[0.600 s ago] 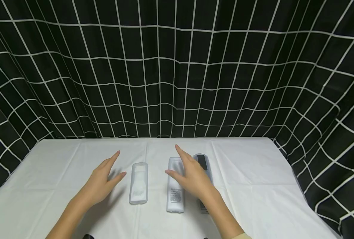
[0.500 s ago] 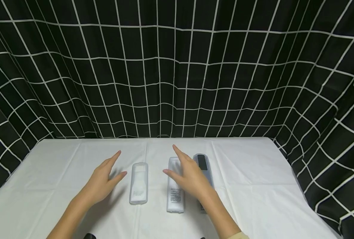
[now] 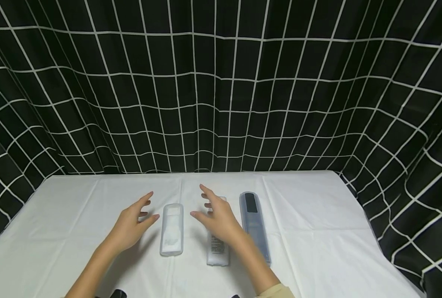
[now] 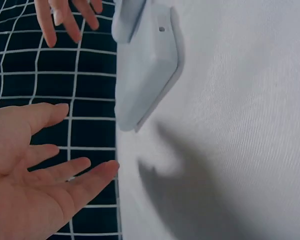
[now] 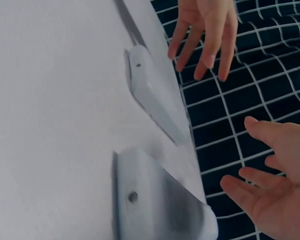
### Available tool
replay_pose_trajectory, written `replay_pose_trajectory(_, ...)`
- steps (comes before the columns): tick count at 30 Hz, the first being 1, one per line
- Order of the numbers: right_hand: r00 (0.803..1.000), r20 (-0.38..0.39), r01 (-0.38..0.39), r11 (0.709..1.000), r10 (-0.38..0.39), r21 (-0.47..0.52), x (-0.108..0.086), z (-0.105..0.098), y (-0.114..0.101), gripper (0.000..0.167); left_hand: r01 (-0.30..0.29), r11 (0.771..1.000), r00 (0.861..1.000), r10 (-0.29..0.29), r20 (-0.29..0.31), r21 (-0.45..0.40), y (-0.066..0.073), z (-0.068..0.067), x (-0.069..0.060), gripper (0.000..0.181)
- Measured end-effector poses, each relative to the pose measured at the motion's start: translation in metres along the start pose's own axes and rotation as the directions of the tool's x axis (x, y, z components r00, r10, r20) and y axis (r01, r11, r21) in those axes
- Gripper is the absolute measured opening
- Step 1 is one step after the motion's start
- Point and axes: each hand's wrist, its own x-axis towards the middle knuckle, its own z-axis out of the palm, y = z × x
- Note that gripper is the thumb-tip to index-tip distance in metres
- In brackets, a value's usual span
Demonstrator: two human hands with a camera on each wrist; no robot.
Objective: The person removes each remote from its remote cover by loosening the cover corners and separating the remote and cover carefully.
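Three remotes in clear sleeves lie on the white cloth: a short white one [image 3: 172, 230], a longer white one [image 3: 218, 251] in the middle, and a grey one [image 3: 256, 227] with a dark screen on the right. My left hand [image 3: 129, 225] hovers left of the short remote, fingers spread and slightly bent, holding nothing. Above the middle remote hangs my right hand [image 3: 221, 219], covering part of it, its fingers loosely bent and empty. The left wrist view shows the left palm [image 4: 35, 180] beside the short remote [image 4: 145, 65]; the right wrist view shows the right palm [image 5: 280, 185].
White cloth [image 3: 317, 248] covers the table, with fold creases running across it. Behind the table and along both sides hangs a black curtain [image 3: 206, 95] with a white grid. Small dark objects [image 3: 118, 294] show at the bottom edge near the wrists.
My right hand has moved left, off the grey remote and over the middle one, uncovering the grey remote. The left hand has shifted slightly right. The fingers of both hands are more spread.
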Motion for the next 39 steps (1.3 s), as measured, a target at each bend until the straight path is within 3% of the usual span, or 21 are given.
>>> replay_pose_trajectory(11,0.999,0.017,-0.037,0.995,0.036,0.088,0.010,0.022,0.002,0.067,0.112,0.979,0.994,-0.107,0.036,-0.170,-0.006,0.017,0.006,0.063)
replay_pose_trajectory(18,0.995,0.019,-0.099,0.984,0.097,0.149,0.015,0.035,0.002,0.065,0.139,0.957,0.990,-0.134,0.037,-0.255,-0.009,0.026,0.009,0.060)
replay_pose_trajectory(28,0.988,0.023,-0.155,0.967,0.154,0.203,0.022,0.052,0.007,0.064,0.177,0.933,0.984,-0.179,0.022,-0.312,-0.013,0.035,0.014,0.056)
replay_pose_trajectory(39,0.979,0.005,-0.202,0.960,0.205,0.196,0.024,0.059,0.014,0.060,0.215,0.916,0.974,-0.226,0.005,-0.340,-0.017,0.039,0.018,0.035)
